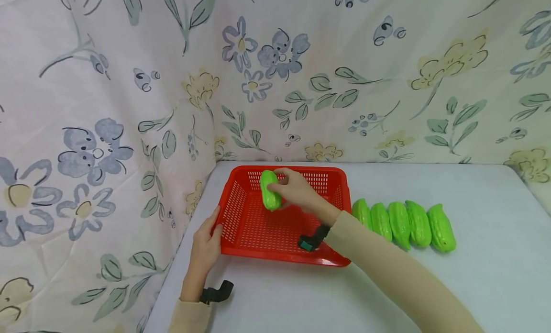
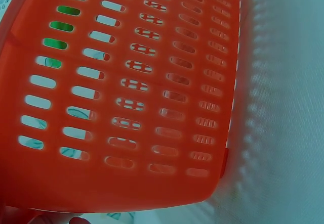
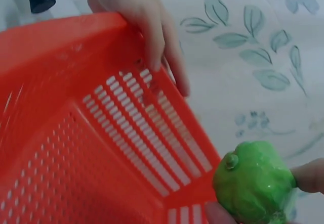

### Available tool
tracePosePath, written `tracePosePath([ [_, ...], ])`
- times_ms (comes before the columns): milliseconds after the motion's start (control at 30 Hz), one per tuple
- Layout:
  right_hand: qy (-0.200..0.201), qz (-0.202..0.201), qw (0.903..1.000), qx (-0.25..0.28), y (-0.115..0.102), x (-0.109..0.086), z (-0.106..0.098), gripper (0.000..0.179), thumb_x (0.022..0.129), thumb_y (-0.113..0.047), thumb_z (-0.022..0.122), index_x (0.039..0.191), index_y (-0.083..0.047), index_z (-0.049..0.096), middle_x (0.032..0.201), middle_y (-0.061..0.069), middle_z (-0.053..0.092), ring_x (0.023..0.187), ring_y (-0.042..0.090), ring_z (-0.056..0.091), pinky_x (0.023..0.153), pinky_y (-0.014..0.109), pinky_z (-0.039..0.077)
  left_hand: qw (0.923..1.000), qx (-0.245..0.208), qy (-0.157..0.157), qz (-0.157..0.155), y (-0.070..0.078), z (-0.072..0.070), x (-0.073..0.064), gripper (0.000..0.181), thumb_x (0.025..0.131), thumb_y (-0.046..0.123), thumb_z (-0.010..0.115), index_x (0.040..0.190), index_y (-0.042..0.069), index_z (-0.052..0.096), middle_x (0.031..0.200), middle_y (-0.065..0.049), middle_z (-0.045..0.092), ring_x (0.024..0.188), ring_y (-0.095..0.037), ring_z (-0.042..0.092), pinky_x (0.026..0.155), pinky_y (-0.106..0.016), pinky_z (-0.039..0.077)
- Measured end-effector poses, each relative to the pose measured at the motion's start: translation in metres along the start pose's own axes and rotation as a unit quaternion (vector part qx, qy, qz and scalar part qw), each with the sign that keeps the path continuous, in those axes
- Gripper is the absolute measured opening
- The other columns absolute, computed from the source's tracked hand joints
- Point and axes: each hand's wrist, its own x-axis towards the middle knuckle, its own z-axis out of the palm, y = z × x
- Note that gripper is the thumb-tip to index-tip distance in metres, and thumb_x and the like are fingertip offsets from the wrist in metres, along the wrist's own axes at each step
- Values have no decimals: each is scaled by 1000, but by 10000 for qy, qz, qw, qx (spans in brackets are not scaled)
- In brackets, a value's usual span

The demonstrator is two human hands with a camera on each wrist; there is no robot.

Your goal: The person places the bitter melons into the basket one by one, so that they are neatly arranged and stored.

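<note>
A glossy green bitter melon (image 1: 270,190) is pinched between the thumb and fingers of my right hand (image 1: 297,189), above the inside of a red plastic basket (image 1: 258,257). The right wrist view shows the knobbly end of this bitter melon (image 3: 253,183) close up, with thumb and fingertip on its sides. My left hand (image 1: 206,244) grips the basket's rim at the left front corner; the right wrist view shows that hand (image 3: 144,21) over the rim. Perforated red basket wall (image 2: 152,102) fills most of the left wrist view.
Several more green bitter melons (image 1: 399,223) lie side by side in a row on the white table (image 1: 495,218), right of the basket. A floral cloth (image 1: 327,84) hangs behind the table and along its left side.
</note>
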Motion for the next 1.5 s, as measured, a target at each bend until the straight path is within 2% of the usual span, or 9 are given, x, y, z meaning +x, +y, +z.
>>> tracePosePath([
  [133, -99, -123, 9997, 171, -4, 8, 25, 61, 99, -20, 71, 154, -11, 46, 128, 21, 60, 93, 29, 73, 72, 48, 64, 10000, 9, -50, -41, 1, 0, 0, 54, 108, 12, 47, 161, 18, 41, 141, -16, 63, 96, -25, 59, 80, -33, 50],
  [233, -160, -114, 9991, 378, -8, 12, 38, 61, 99, -20, 70, 154, -11, 45, 129, 21, 59, 94, 29, 73, 76, 52, 63, 9998, -44, -137, -137, 1, -1, 0, 54, 108, 13, 46, 162, 19, 40, 148, -15, 59, 101, -27, 60, 86, -39, 53],
  [433, -82, 165, 9949, 994, -8, 22, 51, 60, 100, -20, 68, 154, -10, 44, 137, 20, 59, 106, 34, 71, 80, 54, 62, 9994, -159, -239, -193, 1, -2, 0, 55, 109, 15, 45, 163, 20, 38, 158, -14, 50, 118, -31, 60, 100, -52, 54],
  [600, -77, 330, 9913, 1276, 3, 38, 61, 60, 101, -17, 67, 155, -7, 42, 136, 24, 58, 107, 36, 71, 82, 55, 61, 9991, -182, -288, -239, 2, -6, 0, 55, 109, 16, 45, 163, 20, 37, 162, -12, 46, 124, -32, 59, 104, -56, 53],
  [833, -25, 544, 9933, 1015, 20, 57, 72, 60, 100, -17, 68, 153, -3, 42, 135, 25, 58, 105, 38, 71, 82, 57, 61, 9992, -201, -294, -194, 1, -6, 1, 55, 108, 13, 45, 163, 18, 37, 163, -13, 44, 131, -34, 57, 108, -57, 50],
  [1000, 78, 648, 9965, 518, 33, 64, 78, 62, 99, -17, 69, 151, 0, 41, 136, 25, 56, 107, 37, 69, 77, 53, 63, 9992, -165, -288, -236, 3, -3, -1, 55, 109, 14, 45, 163, 19, 38, 162, -12, 46, 121, -31, 61, 101, -54, 55],
  [1300, 144, 730, 9971, -151, 43, 72, 85, 62, 96, -16, 73, 148, 0, 43, 131, 25, 57, 104, 37, 70, 78, 51, 63, 9987, -262, -361, -252, 3, -2, 1, 56, 109, 14, 46, 163, 22, 37, 162, -11, 46, 118, -33, 62, 100, -56, 55],
  [1500, 7, 783, 9957, -494, 47, 73, 85, 53, 96, -15, 74, 137, 4, 47, 121, 23, 60, 91, 32, 71, 65, 42, 64, 9984, -333, -360, -265, 1, -2, 2, 56, 109, 13, 47, 163, 21, 37, 163, -10, 45, 127, -32, 58, 107, -57, 51],
])
